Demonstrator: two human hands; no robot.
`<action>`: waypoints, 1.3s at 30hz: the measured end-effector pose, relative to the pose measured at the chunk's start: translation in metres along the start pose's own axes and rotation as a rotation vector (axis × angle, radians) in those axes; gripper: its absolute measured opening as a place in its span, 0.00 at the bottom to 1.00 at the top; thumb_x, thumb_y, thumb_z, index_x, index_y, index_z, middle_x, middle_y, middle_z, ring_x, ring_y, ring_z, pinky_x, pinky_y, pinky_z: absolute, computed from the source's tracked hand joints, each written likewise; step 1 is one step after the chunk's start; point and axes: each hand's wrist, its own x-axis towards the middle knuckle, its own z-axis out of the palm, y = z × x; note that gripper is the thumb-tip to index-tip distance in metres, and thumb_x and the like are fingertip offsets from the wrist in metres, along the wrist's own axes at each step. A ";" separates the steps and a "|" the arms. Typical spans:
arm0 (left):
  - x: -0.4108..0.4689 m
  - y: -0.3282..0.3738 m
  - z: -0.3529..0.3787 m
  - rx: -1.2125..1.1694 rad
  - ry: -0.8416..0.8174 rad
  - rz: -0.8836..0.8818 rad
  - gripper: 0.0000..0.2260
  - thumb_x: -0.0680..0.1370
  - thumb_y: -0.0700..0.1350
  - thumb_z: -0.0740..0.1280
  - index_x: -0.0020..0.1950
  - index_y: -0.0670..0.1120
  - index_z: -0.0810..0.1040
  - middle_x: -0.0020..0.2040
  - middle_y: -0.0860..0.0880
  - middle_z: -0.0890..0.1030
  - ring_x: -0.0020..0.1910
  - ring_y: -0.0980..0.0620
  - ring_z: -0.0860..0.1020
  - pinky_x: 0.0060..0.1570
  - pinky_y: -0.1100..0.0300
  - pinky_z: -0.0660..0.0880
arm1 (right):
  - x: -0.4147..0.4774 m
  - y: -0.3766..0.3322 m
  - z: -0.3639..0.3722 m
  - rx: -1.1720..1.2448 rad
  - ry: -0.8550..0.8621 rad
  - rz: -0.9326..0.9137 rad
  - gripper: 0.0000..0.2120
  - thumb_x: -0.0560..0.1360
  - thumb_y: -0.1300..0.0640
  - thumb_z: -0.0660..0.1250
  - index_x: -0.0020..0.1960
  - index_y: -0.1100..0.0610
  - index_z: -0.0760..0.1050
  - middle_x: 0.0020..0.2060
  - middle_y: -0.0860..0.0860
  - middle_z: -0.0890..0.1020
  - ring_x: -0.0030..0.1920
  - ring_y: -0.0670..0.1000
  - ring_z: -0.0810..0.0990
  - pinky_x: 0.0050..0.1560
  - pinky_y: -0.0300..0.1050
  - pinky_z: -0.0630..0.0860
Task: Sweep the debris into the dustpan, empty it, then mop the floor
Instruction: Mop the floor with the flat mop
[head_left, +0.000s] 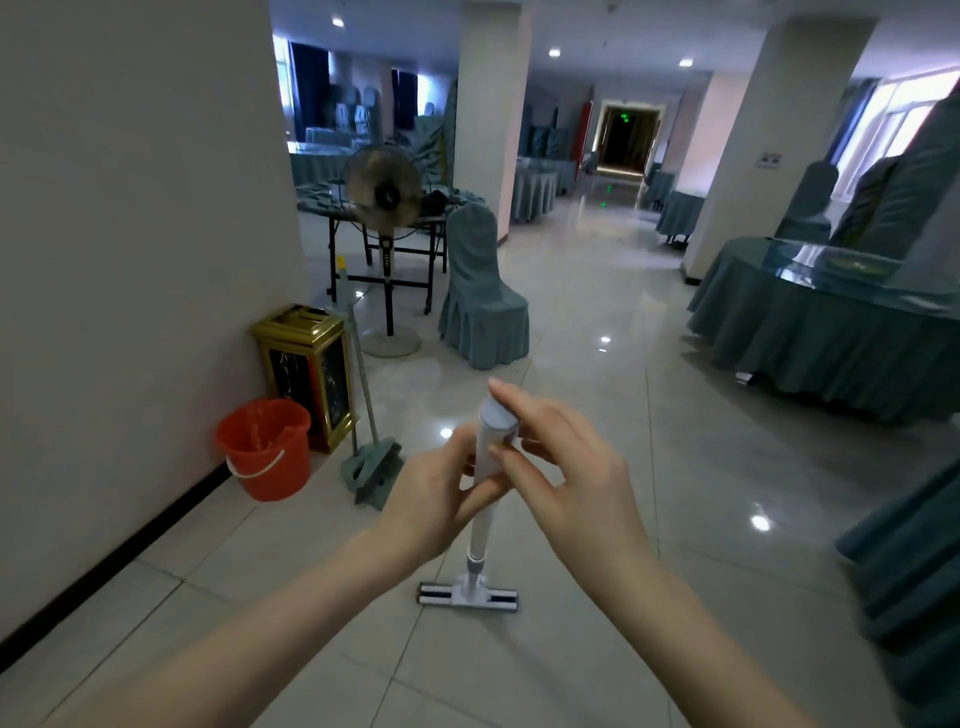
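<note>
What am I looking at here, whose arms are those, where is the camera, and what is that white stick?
There is no machine: this is one picture from a wide-angle camera worn on a person's head, looking forward and down, so the two bare arms are the wearer's own. The left hand grips the upper part of a white upright mop pole, while the right hand closes around its capped top end. The flat white mop head rests on the glossy pale tiled floor. By the left wall stand an orange plastic bucket, a gold and black bin, and a grey-green broom with its dustpan, propped beside the bin. Cloth-covered chairs and tables fill the hall.
</note>
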 end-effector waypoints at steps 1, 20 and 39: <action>0.015 -0.013 0.003 0.006 0.018 -0.005 0.18 0.77 0.62 0.60 0.62 0.55 0.64 0.44 0.59 0.78 0.43 0.63 0.78 0.40 0.71 0.74 | 0.018 0.011 0.006 0.016 0.006 0.011 0.24 0.77 0.53 0.64 0.71 0.40 0.67 0.56 0.39 0.76 0.56 0.40 0.77 0.55 0.36 0.77; 0.253 -0.272 0.066 -0.157 0.013 -0.259 0.28 0.75 0.61 0.63 0.71 0.70 0.54 0.49 0.58 0.81 0.46 0.64 0.80 0.48 0.59 0.80 | 0.284 0.275 0.134 0.155 0.067 0.307 0.33 0.78 0.51 0.65 0.65 0.19 0.52 0.58 0.46 0.77 0.53 0.38 0.77 0.46 0.25 0.75; 0.360 -0.435 0.070 -0.049 0.280 -0.568 0.34 0.79 0.49 0.64 0.73 0.70 0.45 0.54 0.68 0.78 0.53 0.65 0.79 0.52 0.68 0.77 | 0.457 0.435 0.290 0.363 -0.271 0.105 0.32 0.80 0.48 0.61 0.72 0.27 0.44 0.59 0.45 0.75 0.50 0.34 0.75 0.43 0.25 0.74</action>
